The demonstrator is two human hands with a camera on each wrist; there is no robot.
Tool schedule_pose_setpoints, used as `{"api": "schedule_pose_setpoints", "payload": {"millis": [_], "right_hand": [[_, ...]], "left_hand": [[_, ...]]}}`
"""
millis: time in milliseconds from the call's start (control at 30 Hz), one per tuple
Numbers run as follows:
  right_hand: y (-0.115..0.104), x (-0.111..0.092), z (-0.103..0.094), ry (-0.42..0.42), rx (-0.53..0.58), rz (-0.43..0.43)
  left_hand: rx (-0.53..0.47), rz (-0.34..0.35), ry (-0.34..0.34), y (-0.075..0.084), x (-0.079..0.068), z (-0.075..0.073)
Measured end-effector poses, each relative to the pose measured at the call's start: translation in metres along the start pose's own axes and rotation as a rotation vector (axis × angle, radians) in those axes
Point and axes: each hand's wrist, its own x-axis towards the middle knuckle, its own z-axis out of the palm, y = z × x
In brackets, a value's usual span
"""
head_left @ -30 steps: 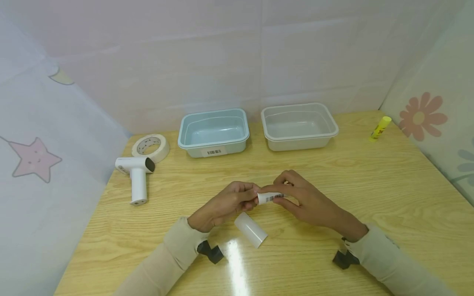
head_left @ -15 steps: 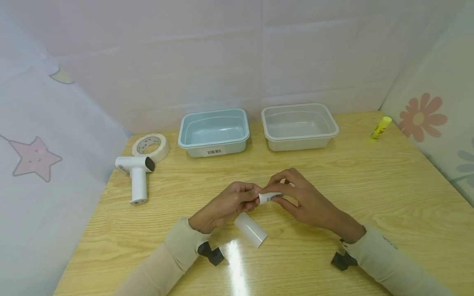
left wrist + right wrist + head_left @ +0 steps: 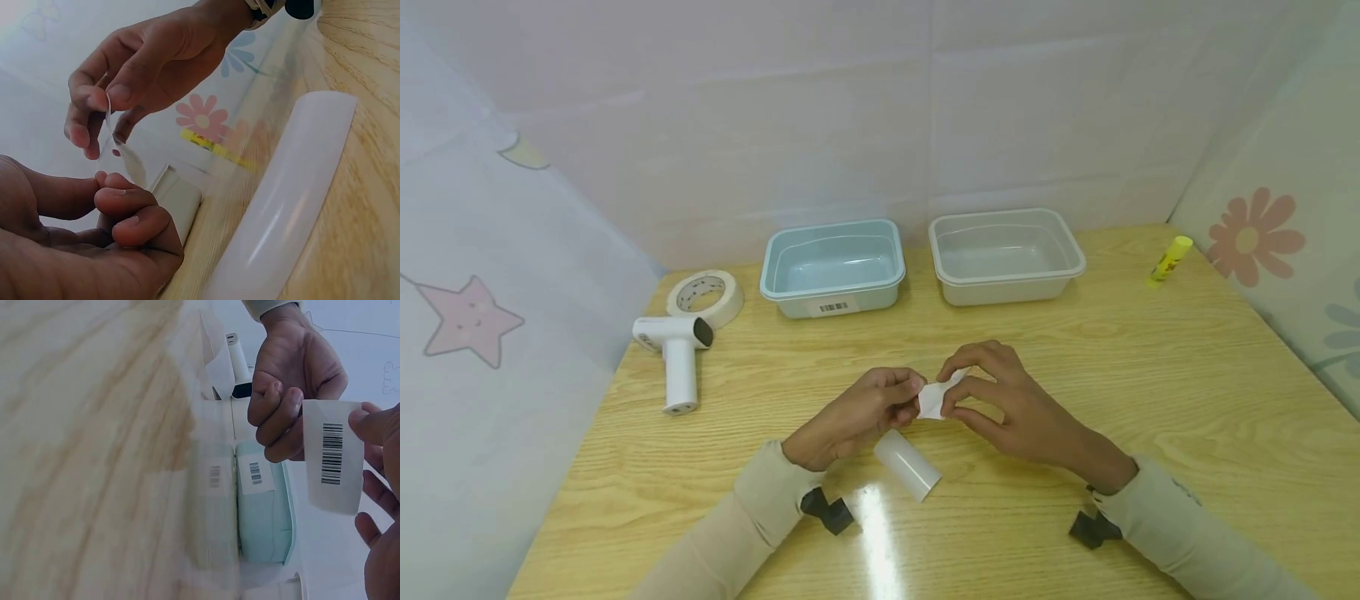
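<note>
Over the wooden table [image 3: 1210, 392], pinching a barcode label [image 3: 333, 456] between left hand [image 3: 867, 415] and right hand [image 3: 1011, 402], not yet attaching it.

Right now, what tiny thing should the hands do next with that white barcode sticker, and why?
I'd probably lift the white barcode sticker toward the grey tub. The left hand and right hand both hold it, the blue tub has a barcode label on its front, and none shows on the grey tub's. I can't tell whether it's peeled, though.
</note>
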Motion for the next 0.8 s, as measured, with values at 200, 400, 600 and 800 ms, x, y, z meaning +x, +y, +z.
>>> {"api": "schedule_pose_setpoints", "payload": {"millis": [200, 400, 600, 800], "right_hand": [[-0.003, 0.005, -0.001, 0.082, 0.053, -0.186], [-0.009, 0.010, -0.006, 0.176, 0.281, -0.265], [-0.018, 0.015, -0.015, 0.289, 0.509, -0.250], [-0.015, 0.014, -0.022, 0.354, 0.522, -0.152]], "left_hand": [[0.027, -0.018, 0.041, -0.003, 0.003, -0.009], [0.132, -0.010, 0.077, -0.003, 0.003, -0.020], [0.417, -0.026, 0.094, -0.005, 0.004, -0.028], [0.928, 0.026, 0.056, -0.007, 0.001, -0.022]]}}
